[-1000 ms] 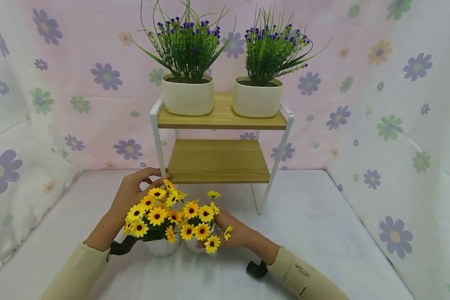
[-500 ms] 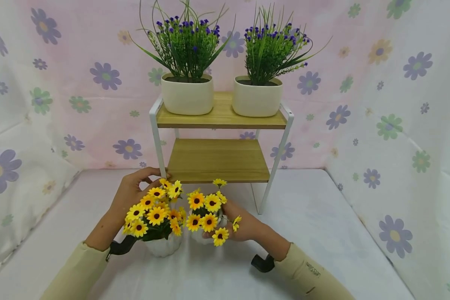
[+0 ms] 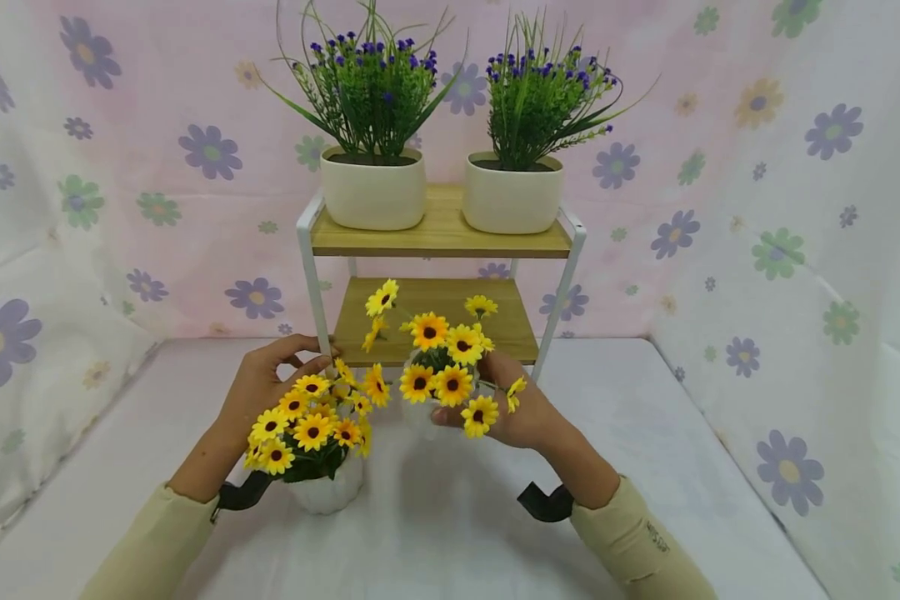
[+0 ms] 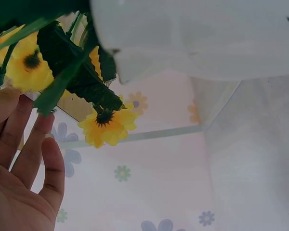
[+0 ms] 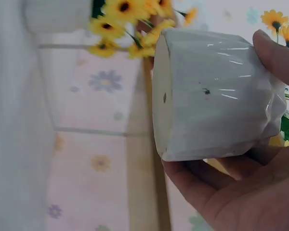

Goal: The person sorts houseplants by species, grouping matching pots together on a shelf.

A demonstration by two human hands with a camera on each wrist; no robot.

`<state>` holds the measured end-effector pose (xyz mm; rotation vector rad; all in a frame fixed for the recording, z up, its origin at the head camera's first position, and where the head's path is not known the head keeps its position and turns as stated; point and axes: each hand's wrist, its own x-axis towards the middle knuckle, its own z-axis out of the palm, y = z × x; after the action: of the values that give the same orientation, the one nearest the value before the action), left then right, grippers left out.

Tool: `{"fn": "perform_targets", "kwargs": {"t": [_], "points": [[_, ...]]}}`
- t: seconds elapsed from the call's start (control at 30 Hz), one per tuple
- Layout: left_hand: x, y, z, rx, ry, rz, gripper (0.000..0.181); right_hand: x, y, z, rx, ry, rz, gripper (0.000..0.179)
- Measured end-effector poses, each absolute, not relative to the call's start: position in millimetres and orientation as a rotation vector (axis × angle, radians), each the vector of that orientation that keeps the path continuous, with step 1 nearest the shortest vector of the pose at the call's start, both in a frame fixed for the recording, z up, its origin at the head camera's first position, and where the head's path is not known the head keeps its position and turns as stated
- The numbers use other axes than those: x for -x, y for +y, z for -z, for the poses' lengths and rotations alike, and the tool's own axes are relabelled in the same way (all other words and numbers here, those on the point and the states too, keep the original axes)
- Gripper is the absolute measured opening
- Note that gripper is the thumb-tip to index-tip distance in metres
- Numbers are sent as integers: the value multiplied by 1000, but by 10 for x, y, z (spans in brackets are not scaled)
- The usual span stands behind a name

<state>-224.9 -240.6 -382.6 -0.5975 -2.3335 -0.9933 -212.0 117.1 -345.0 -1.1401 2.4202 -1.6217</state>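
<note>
My right hand (image 3: 523, 407) grips a small white flowerpot (image 5: 212, 96) with yellow daisy-like flowers (image 3: 450, 383), raised above the table in front of the lower board of a two-tier shelf (image 3: 367, 317). In the right wrist view the pot's underside faces left, with thumb and fingers on opposite sides. My left hand (image 3: 266, 379) holds the shelf's front left leg (image 3: 312, 292) near the lower board, its fingertips partly hidden. A second white flowerpot (image 3: 326, 493) with yellow flowers stands on the table beside that hand; it fills the top of the left wrist view.
On the upper board two cream planters (image 3: 373, 196) hold tall grass and small purple flowers. A flower-patterned cloth (image 3: 210, 225) hangs behind and at both sides. White cloth covers the table (image 3: 645, 467).
The right hand has lifted its flowerpot from beside the other one, up and to the right, towards the lower board. The left hand stays on the shelf leg.
</note>
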Motion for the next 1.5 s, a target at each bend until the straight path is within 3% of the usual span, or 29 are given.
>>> {"fn": "perform_targets", "kwargs": {"t": [0.23,0.5,1.0,1.17,1.33,1.5], "points": [[2209,-2434,3808,583,-2343,994,19,2195,1206,3245,821,2501,1813,82],[2181,-2432,3819,541,-2363,1022,18,2383,1095,3227,700,2451,2035,81],[2192,-2413,3806,547,-2367,1023,17,2692,985,3381,648,2606,2196,76],[2202,-2402,3801,553,-2369,1026,19,2812,1015,3431,747,2724,2188,70],[2214,-2388,3800,563,-2367,1036,20,2868,1037,3458,812,2807,2152,70],[2221,-2368,3807,570,-2357,1040,19,2841,1033,3491,711,2877,2113,77]]}}
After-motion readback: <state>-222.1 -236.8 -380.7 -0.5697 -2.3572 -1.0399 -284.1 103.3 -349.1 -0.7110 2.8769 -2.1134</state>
